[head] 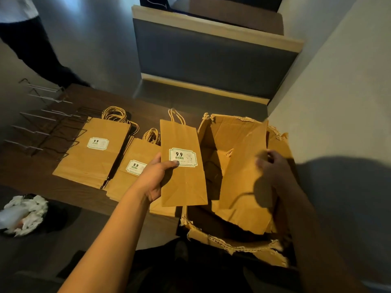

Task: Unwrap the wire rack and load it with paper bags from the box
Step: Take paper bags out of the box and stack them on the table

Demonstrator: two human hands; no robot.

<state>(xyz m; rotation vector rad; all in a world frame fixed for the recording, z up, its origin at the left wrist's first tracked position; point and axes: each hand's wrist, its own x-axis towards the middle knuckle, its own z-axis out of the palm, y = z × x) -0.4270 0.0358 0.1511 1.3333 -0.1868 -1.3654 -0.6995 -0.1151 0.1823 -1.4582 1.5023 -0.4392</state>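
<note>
My left hand (155, 178) grips a flat brown paper bag (186, 182) by its left edge, label side up, above the table between the stacks and the box. My right hand (273, 166) is in shadow and blurred, its fingers closed on a second flat bag (241, 170) standing in the torn cardboard box (234, 246). Two stacks of labelled bags lie on the table: a large stack (95, 153) and a smaller stack (131, 174). The wire rack (46, 132) lies at the table's left end, partly under the large stack.
The dark wooden table (42, 185) runs left to right. A bin full of crumpled white wrapping (23, 214) sits on the floor at lower left. A bench seat (211, 60) stands beyond the table, a wall at right. Another person's legs (36, 49) stand at upper left.
</note>
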